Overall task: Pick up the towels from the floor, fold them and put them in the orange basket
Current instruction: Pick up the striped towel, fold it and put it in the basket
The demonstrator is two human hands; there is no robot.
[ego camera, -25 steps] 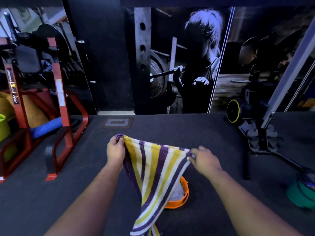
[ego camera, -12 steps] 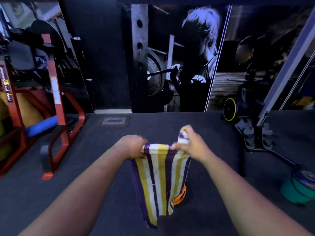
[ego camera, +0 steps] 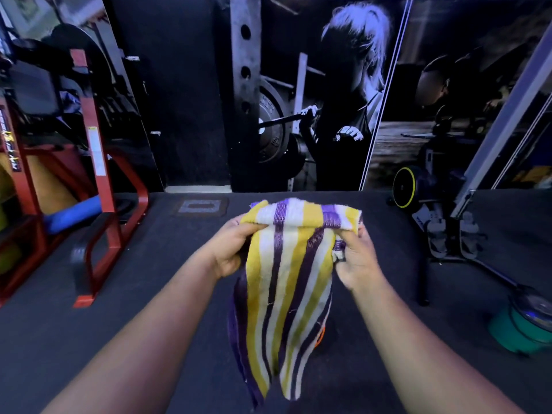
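Observation:
A towel [ego camera: 286,282] striped yellow, white and purple hangs in front of me, folded lengthwise with its top edge flopped over toward me. My left hand [ego camera: 231,249] grips the towel's upper left side. My right hand [ego camera: 354,258] grips the upper right side, fingers curled round the cloth. Only a thin orange sliver of the basket [ego camera: 321,336] shows on the dark floor behind the towel's lower right edge; the rest is hidden.
A red metal rack [ego camera: 101,210] with a blue roll stands on the left. A black stand with a yellow-rimmed wheel [ego camera: 404,183] sits at the right, and a green round weight [ego camera: 525,330] lies near the right edge. Dark gym floor [ego camera: 149,294] stretches all around.
My hands came together from a wide spread, folding the towel narrower. They have now raised it, and the top edge has flopped over the fold.

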